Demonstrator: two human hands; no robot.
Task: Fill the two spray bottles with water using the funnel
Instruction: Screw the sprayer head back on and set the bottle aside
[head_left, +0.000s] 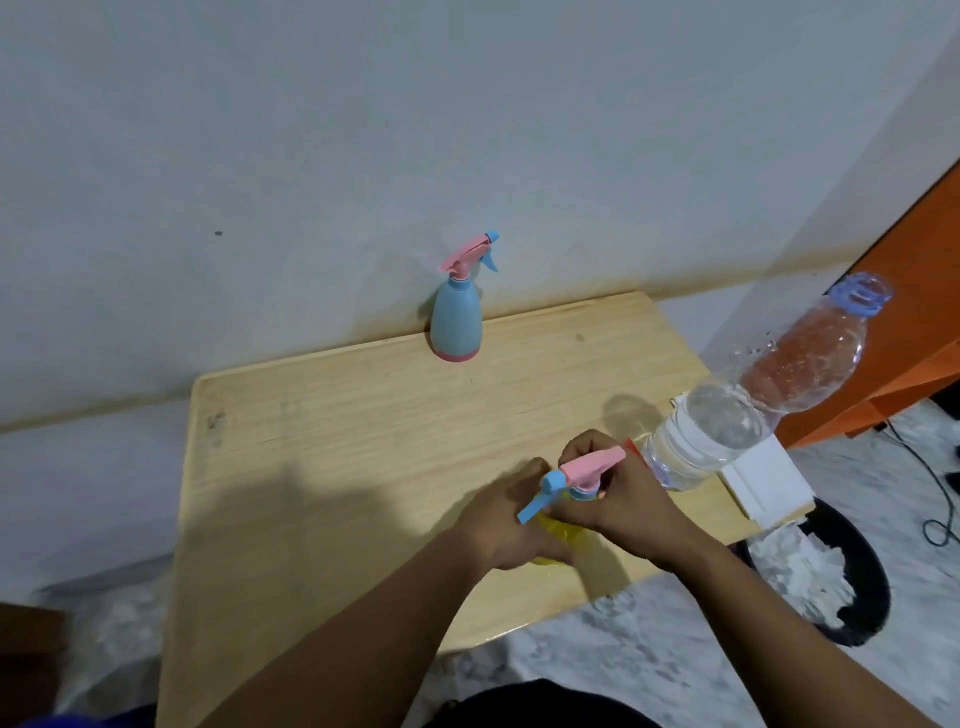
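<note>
A yellow spray bottle (558, 532) stands near the front right of the wooden table (337, 441). My left hand (511, 525) grips its yellow body. My right hand (618, 493) curls round the neck under the pink and blue spray head (582, 475). A blue spray bottle (457, 322) with a pink spray head stands upright at the table's far edge by the wall. A large clear water bottle (753, 395) with a blue ring at its open neck stands at the right edge, partly full. No funnel is visible.
A white box (763, 478) lies at the table's right edge behind the water bottle. A black bin (852, 587) with white crumpled paper sits on the floor to the right. Orange furniture (914, 312) stands further right. A small red item (631, 447) peeks out by my right hand.
</note>
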